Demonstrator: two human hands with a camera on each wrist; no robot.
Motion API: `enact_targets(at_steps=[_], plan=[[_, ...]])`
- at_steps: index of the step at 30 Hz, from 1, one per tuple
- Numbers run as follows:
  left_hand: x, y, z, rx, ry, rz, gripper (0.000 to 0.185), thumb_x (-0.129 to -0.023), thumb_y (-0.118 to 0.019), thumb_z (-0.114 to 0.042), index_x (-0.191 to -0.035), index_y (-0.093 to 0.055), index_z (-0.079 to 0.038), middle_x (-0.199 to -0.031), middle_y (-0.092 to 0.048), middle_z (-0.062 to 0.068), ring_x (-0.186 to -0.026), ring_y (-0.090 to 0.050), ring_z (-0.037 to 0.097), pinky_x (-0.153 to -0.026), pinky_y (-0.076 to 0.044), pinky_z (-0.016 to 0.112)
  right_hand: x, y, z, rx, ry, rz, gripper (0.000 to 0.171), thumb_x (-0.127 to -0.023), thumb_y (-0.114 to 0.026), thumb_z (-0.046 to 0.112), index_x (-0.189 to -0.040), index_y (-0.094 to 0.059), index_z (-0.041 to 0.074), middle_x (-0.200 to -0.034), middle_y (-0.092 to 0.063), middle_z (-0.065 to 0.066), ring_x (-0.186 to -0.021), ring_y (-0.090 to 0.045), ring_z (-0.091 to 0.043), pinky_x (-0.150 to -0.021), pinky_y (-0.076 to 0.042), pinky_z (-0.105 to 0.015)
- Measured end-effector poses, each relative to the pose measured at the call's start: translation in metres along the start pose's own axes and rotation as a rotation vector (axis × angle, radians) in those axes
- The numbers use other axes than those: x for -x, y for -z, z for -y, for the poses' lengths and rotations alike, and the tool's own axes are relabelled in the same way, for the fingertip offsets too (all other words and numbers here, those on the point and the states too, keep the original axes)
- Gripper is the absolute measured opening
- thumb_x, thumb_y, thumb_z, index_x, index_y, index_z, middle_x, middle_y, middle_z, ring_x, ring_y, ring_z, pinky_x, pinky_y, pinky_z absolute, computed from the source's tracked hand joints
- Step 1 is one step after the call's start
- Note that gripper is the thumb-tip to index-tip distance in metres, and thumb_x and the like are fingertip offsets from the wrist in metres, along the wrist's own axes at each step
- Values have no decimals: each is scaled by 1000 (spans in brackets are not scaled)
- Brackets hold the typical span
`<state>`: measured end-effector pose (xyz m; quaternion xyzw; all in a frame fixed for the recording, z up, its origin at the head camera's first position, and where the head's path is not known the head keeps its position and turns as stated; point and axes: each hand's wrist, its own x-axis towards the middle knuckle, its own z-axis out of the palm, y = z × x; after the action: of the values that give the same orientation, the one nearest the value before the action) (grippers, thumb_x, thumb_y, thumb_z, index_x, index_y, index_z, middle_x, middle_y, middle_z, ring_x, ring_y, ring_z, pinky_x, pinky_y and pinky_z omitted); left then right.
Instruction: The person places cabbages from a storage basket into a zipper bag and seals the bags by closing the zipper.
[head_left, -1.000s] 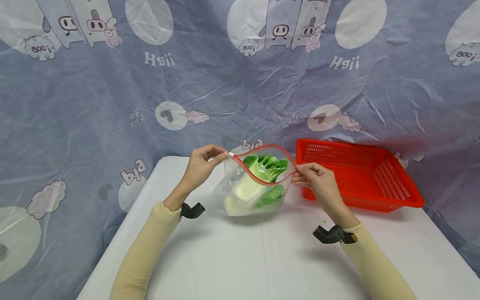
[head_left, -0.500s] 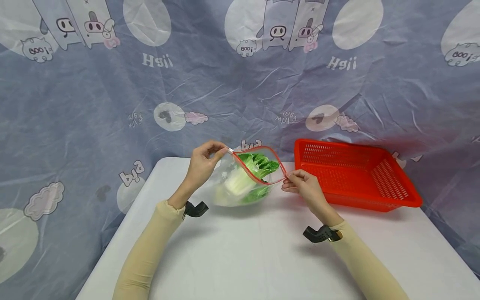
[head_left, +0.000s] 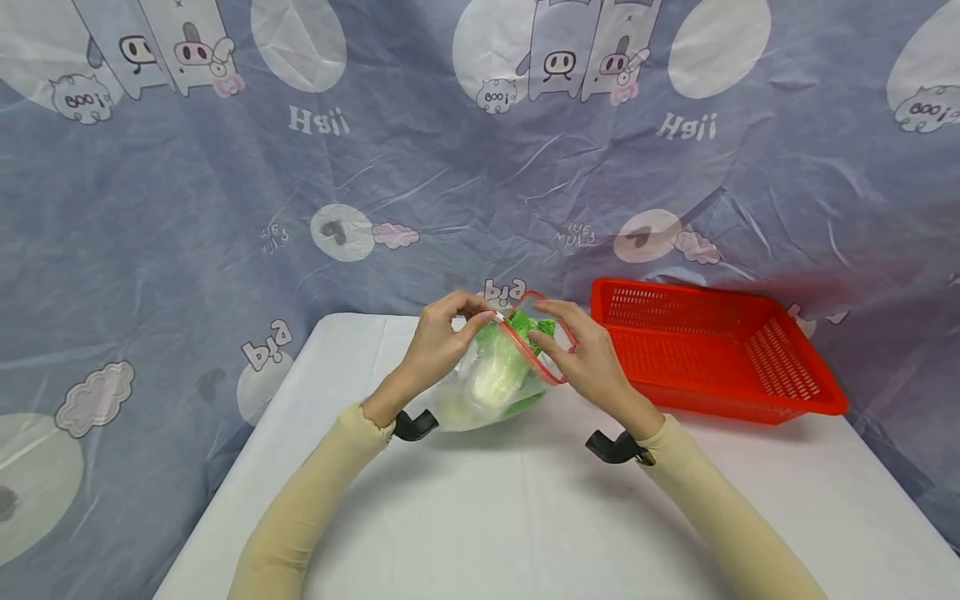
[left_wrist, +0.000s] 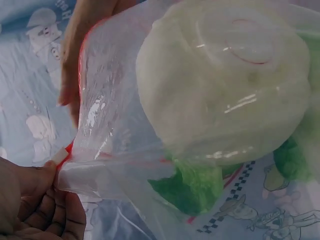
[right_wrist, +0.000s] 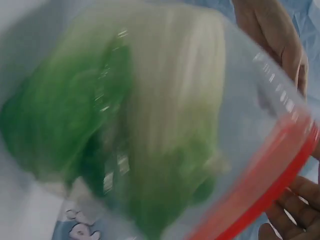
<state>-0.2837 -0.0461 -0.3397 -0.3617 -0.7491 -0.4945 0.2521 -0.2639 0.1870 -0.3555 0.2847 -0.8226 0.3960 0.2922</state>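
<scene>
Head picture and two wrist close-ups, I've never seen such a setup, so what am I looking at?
There's no machine: just a bare-handed person. The wide picture comes from a camera on the head, the close-ups from a black camera on each wrist. The left hand pinches a corner of a clear plastic, red-rimmed bag, with a pale-stemmed, leafy green cabbage inside. The right hand is spread at the bag's mouth. A red, perforated plastic basket sits on the white table.

Red basket (head_left: 720,354) blocks the way right of my right grip (head_left: 592,358) at table height. Hanging cloth (head_left: 480,183) closes off the back. Bagged cabbage (head_left: 495,379) crowds toward my left grip (head_left: 442,342). Free run: nearside table (head_left: 465,517), between my sleeves (head_left: 315,492).
</scene>
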Motion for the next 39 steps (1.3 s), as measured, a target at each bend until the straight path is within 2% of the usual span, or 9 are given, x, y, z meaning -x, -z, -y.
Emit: enact_targets(at_steps=[3, 8, 11, 15, 19, 22, 28, 31, 39], plan=[[-1, -4, -5, -8, -23, 13, 7, -90, -67, -17, -95, -69, -12, -85, -66, 0, -78, -58, 11, -71, -47, 24, -9, -7, 13, -2, 112, 35, 38, -83, -76, 17, -119, -65, 8, -117, -67, -7, -114, -60, -22, -97, -49, -42], [2, -8, -9, -6, -65, 23, 6, -90, -67, -14, -93, -68, -9, -84, -65, 1, -76, -56, 11, -66, -44, 22, -17, -16, 16, -18, 151, 12, 19, -84, -75, 13, -102, -71, 10, -98, -71, -2, -101, -65, -19, -94, -50, -42], [4, -10, -10, 9, -78, 19, 6, -90, -66, -13, -92, -68, -8, -84, -65, 1, -75, -57, 11, -66, -45, 22, -17, -16, 15, -35, 182, -2, 14, -84, -75, 11, -97, -73, 11, -92, -72, 0, -95, -66, -17, -91, -52, -38], [6, -13, -10, 39, -71, 15, 5, -91, -65, -14, -94, -67, -10, -87, -65, 0, -78, -59, 10, -70, -48, 23, -14, -17, 14, -13, 234, 3, 12, -85, -73, 7, -96, -72, 12, -83, -67, 2, -77, -61, -12, -69, -52, -29], [9, -14, -10, 53, -37, 8, 6, -92, -65, -17, -95, -67, -12, -86, -65, 0, -78, -59, 10, -72, -49, 23, -13, -18, 16, 22, 262, 53, 10, -89, -67, 6, -97, -68, 12, -82, -61, 2, -75, -56, -10, -66, -50, -25], [11, -12, -10, 53, -22, 2, 7, -92, -65, -17, -95, -67, -11, -86, -65, 1, -78, -59, 10, -72, -49, 23, -12, -18, 19, 36, 257, 93, 6, -92, -65, 9, -97, -66, 11, -85, -60, 1, -78, -55, -11, -69, -49, -28], [15, -2, -6, 44, 13, -89, 8, -91, -66, -16, -93, -66, -8, -84, -66, 3, -73, -58, 11, -68, -46, 22, -6, -18, 19, 66, 216, 124, 4, -92, -66, 14, -96, -66, 12, -87, -60, 2, -79, -54, -9, -67, -49, -32], [18, 0, -3, 48, 29, -106, 7, -90, -67, -15, -92, -66, -8, -82, -65, 3, -72, -57, 11, -67, -46, 22, -2, -19, 16, 78, 210, 134, 5, -91, -66, 14, -96, -66, 12, -87, -60, 2, -78, -55, -8, -66, -51, -32], [23, -12, 3, 24, -27, -104, 9, -92, -66, -14, -95, -65, -6, -86, -65, 3, -76, -61, 12, -69, -50, 23, 4, -23, 13, 109, 141, 90, 10, -91, -66, 11, -101, -66, 8, -88, -65, 0, -79, -57, -12, -72, -48, -32]])
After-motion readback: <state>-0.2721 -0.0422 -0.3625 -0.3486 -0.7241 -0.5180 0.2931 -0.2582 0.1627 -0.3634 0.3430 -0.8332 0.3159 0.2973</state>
